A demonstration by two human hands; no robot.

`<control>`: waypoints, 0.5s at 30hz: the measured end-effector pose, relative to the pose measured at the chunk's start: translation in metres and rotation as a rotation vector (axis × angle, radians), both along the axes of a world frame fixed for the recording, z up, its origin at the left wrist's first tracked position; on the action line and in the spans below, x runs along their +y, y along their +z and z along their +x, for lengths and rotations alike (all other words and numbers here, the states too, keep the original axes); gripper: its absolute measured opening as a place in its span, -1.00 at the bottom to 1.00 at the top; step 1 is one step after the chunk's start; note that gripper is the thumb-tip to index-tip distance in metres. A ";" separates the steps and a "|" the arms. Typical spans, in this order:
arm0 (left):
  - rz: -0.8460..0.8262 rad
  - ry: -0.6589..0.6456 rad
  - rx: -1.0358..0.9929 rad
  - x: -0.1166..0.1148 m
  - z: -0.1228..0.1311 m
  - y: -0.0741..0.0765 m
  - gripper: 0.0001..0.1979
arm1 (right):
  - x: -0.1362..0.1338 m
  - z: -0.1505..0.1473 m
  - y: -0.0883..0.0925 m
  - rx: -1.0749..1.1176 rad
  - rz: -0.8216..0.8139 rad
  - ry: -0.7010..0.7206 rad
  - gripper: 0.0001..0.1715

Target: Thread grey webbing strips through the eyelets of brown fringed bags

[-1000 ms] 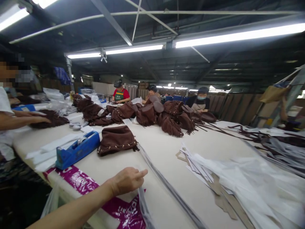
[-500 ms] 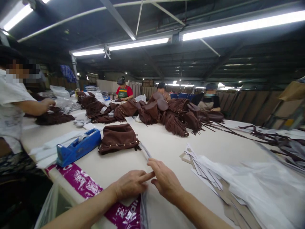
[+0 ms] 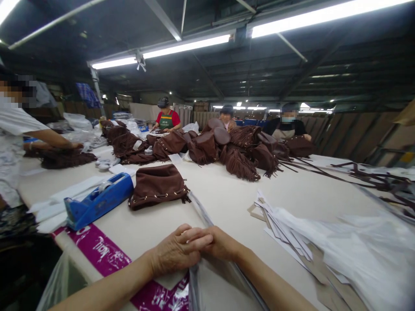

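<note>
My left hand (image 3: 177,251) and my right hand (image 3: 223,243) meet just above the near part of the table. The left fingers are stretched out and lie across the right fingers, covering most of them. Under both hands lies a clear plastic bag (image 3: 194,283); its grey, folded-looking edge runs away from me towards a brown fringed bag (image 3: 159,183). That bag lies flat, with metal eyelets along one side. Whether the right fingers pinch the plastic is hidden.
A blue tape dispenser (image 3: 100,201) stands left, by a purple printed plastic strip (image 3: 106,252). Brown fringed bags (image 3: 207,147) are heaped across the table's far side. White sheets and card pieces (image 3: 288,233) lie right. Several people work around the table (image 3: 233,198).
My hands have come together, the left fingers now overlapping the right hand. A second edge of the plastic shows below my right hand. The masked person at the far right now handles a brown bag.
</note>
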State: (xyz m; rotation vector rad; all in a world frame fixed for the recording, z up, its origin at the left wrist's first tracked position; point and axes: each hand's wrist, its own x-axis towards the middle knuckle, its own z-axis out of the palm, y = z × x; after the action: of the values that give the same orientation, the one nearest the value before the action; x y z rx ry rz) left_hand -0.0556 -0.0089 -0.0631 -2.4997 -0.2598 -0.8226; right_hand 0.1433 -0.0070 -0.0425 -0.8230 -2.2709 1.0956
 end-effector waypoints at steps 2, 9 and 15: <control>0.010 -0.012 0.007 0.002 0.001 0.001 -0.81 | 0.002 0.002 -0.003 -0.074 0.058 -0.025 -0.76; -0.045 -0.059 0.114 -0.010 -0.003 0.023 -0.83 | 0.002 0.000 0.000 -0.124 0.176 -0.031 -0.80; -0.269 -0.129 0.400 -0.034 -0.008 0.044 -0.81 | -0.005 0.009 0.003 -0.173 0.334 -0.182 -0.70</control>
State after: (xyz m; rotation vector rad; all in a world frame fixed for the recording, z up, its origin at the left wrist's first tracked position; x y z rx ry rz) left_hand -0.0631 -0.0432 -0.0194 -2.8885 -0.0735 -0.3332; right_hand 0.1518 -0.0123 -0.0399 -0.9892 -2.3745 0.5617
